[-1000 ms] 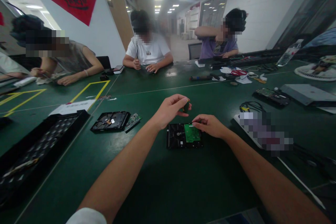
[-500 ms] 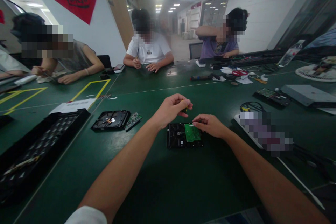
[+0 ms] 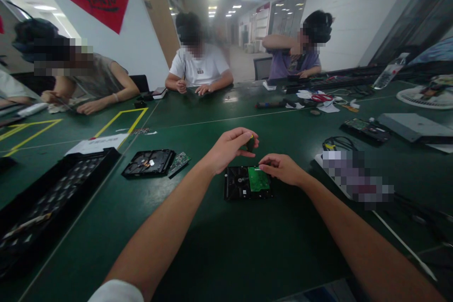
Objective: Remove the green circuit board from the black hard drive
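A black hard drive point(image 3: 236, 188) with a green circuit board point(image 3: 259, 180) lies on the green table in front of me. Above its far edge, my left hand point(image 3: 235, 145) is closed around the dark and yellow handle of a screwdriver point(image 3: 250, 143); the tip is hard to make out. The fingers of my right hand point(image 3: 281, 168) are pressed together at the drive's far right corner, steadying it by the board. To the left lie a second hard drive point(image 3: 148, 163) and a loose circuit board point(image 3: 179, 164).
A long black tray point(image 3: 58, 203) stands at the left. On the right are a partly blurred white-edged object point(image 3: 336, 179), cables, another hard drive point(image 3: 365, 131) and a grey metal box point(image 3: 415, 127). Farther back stands a water bottle point(image 3: 391, 73). Several people sit across the table.
My left hand's fingers have shifted slightly around the screwdriver, and its handle shows more. My right hand and the hard drive keep their places; the view has moved a little.
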`<state>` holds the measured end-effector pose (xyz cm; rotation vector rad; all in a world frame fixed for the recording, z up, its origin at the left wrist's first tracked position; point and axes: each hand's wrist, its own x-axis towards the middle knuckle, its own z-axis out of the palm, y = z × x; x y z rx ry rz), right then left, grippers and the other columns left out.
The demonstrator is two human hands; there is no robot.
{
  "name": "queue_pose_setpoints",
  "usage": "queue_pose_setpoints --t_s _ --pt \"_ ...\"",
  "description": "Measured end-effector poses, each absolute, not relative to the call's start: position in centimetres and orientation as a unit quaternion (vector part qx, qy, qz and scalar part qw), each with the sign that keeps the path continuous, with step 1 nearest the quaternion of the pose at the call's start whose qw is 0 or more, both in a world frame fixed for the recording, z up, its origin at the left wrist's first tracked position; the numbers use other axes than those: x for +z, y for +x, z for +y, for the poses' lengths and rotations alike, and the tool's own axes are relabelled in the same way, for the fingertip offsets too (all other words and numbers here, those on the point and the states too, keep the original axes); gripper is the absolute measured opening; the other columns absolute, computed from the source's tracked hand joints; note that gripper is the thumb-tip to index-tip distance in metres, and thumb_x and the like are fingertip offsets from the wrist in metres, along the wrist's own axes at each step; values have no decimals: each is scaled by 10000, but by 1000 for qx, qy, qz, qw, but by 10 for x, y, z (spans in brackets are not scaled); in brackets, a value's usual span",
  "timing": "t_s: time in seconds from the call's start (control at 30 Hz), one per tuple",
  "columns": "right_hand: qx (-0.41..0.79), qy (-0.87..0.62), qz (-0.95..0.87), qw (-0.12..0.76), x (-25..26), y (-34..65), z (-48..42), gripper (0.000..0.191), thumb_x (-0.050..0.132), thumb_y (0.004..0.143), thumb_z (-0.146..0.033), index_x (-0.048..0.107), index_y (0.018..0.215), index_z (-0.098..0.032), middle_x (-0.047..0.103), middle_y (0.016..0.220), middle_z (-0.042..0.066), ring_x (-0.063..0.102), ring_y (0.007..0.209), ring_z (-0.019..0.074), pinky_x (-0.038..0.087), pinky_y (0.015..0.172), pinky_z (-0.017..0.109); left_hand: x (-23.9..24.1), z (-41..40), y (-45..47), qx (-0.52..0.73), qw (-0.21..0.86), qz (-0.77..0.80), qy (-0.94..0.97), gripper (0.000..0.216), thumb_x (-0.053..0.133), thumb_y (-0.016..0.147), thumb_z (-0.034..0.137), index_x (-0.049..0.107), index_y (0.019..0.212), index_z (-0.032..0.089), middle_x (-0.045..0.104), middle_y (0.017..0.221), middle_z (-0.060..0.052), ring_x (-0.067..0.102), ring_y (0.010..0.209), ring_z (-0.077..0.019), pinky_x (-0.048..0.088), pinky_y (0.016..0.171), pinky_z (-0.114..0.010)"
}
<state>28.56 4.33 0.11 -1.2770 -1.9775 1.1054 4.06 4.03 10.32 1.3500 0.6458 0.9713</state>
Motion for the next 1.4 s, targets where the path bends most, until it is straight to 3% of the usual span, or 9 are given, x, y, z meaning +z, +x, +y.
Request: queue_pose_setpoints --t_s 0.33,0.73,0.97,1.4 --pt "406 -477 -736 259 4 285 42 372 694 910 -540 730 1057 -200 728 862 35 622 650 140 469 577 266 99 40 43 437 484 335 680 290 710 914 450 673 985 172 615 831 -16 588 759 -128 546 642 -229" --pt "403 -482 -733 259 7 284 41 393 695 902 -561 738 1044 -197 722 798 29 616 627 144 469 574 275 99 42 41 418 537 297 670 285 604 977 450 651 969 170 726 992 -95 664 894 -180 517 595 -223" --pt "414 -479 -727 266 4 284 42 421 696 897 -579 734 1052 -190 710 775 24 618 628 143 466 573 270 99 43 42 440 615 273 595 247 557 989 354 680 1069 155 714 1053 -117 674 1013 -215 576 708 -277" --pt "413 -477 -730 263 6 285 41 405 691 898 -578 735 1043 -202 720 824 30 616 634 142 466 571 272 95 44 41 451 461 342 683 317 703 922 474 706 1024 174 621 844 -26 589 757 -134 550 625 -225"
